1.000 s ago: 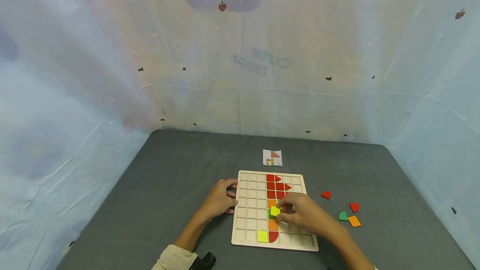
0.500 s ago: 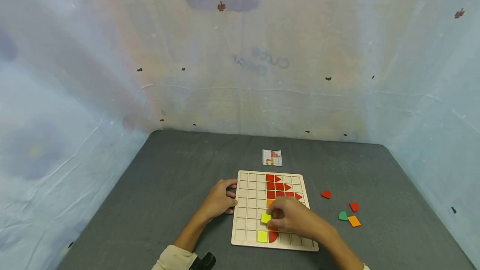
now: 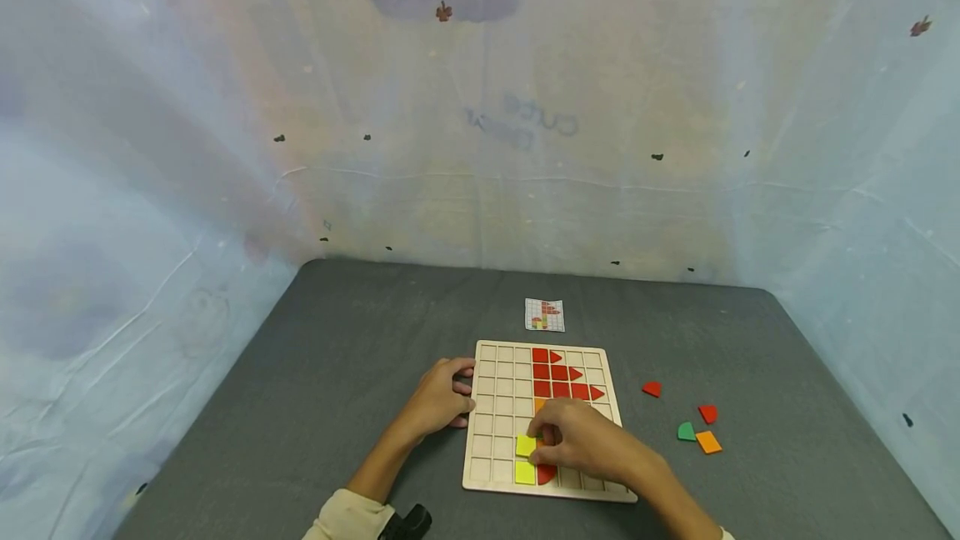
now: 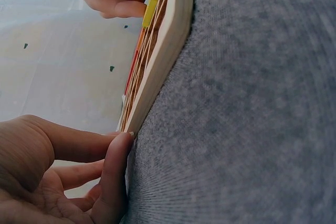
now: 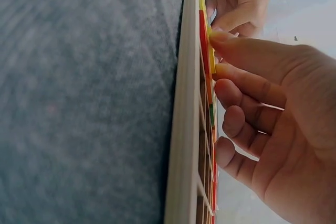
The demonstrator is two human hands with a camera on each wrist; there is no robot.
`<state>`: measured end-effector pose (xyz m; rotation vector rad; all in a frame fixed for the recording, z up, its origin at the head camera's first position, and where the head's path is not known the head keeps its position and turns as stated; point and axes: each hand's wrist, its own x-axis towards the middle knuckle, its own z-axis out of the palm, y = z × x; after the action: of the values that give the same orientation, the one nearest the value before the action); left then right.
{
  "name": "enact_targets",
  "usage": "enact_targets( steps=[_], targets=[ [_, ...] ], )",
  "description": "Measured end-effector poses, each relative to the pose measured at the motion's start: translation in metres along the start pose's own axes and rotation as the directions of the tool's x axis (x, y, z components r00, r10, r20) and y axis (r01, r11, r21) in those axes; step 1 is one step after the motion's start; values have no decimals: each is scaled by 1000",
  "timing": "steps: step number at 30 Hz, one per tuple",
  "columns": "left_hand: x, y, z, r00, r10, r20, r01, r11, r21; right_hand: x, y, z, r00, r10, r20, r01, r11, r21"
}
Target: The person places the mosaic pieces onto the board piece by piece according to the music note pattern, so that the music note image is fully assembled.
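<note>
My right hand (image 3: 581,438) pinches a yellow square tile (image 3: 524,445) between thumb and fingers, over a cell of the wooden grid board (image 3: 491,415). Just below it, another yellow square tile (image 3: 524,472) lies in the bottom row, beside a red rounded tile (image 3: 547,473) partly under the hand. In the right wrist view the held yellow tile (image 5: 211,59) looks slightly tilted at the board's surface. My left hand (image 3: 437,397) holds the board's left edge with thumb and fingertips. Red square and triangle tiles (image 3: 560,373) fill part of the upper rows; the hand hides some middle tiles.
Loose tiles lie right of the board on the grey cloth: a red one (image 3: 652,389), another red one (image 3: 708,414), a green one (image 3: 686,432) and an orange square (image 3: 708,442). A printed pattern card (image 3: 544,315) lies behind the board.
My right hand has carried the yellow square tile left and down, from the middle column to the cell above the other yellow square. The left hand stays at the board's edge.
</note>
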<state>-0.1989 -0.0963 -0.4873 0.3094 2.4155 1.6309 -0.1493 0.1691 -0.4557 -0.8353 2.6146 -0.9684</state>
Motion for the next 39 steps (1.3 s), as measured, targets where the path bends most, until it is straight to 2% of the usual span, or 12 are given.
enact_targets(
  steps=[6, 14, 21, 33, 39],
  targets=[
    [1, 0, 0, 1000, -3, -5, 3, 1000, 21, -1, -1, -1, 1000, -8, 26, 9, 1000, -1],
    [0, 1, 0, 1000, -1, -2, 1, 1000, 9, -3, 1, -3, 1000, -30, 10, 30, 999, -13],
    [-1, 2, 1, 1000, -1, -11, 1, 1000, 9, -6, 3, -5, 1000, 9, -2, -9, 1000, 14],
    [-1, 4, 1, 1000, -2, -10, 2, 1000, 7, -26, 22, -22, 991, -8, -132, 8, 1000, 1],
    [-2, 3, 0, 1000, -8, -9, 8, 1000, 10, -38, 31, -33, 984, 22, -178, -22, 1000, 3]
  ],
)
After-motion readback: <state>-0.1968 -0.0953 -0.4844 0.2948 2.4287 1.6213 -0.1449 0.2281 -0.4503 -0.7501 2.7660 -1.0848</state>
